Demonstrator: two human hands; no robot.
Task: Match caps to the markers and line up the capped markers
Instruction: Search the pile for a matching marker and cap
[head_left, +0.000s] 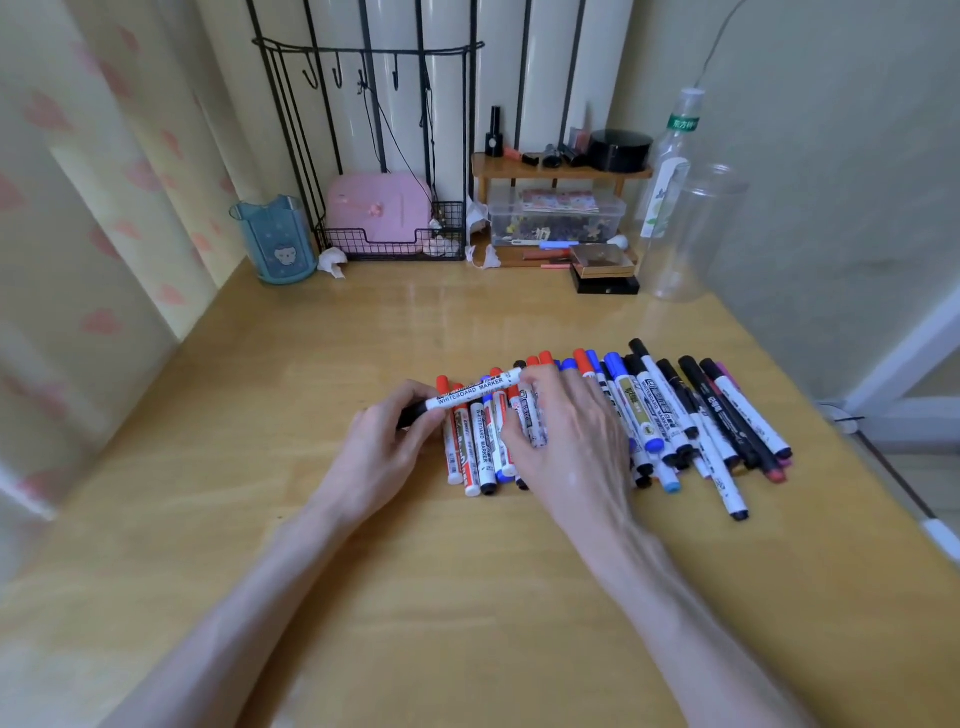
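One whiteboard marker (470, 391) held tilted above the marker row (660, 408), mid-desk (260, 519). Left hand (379, 441) grips its black end; right hand (566, 441) curls at the other end, grip unclear. Open desk front and left; row nears right edge. Clear box (556, 215) at back holds small bits.

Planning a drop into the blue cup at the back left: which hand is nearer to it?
Left. The left hand, gripping a whiteboard marker, is front-right of the blue cup; the right hand lies further right, over the marker row.
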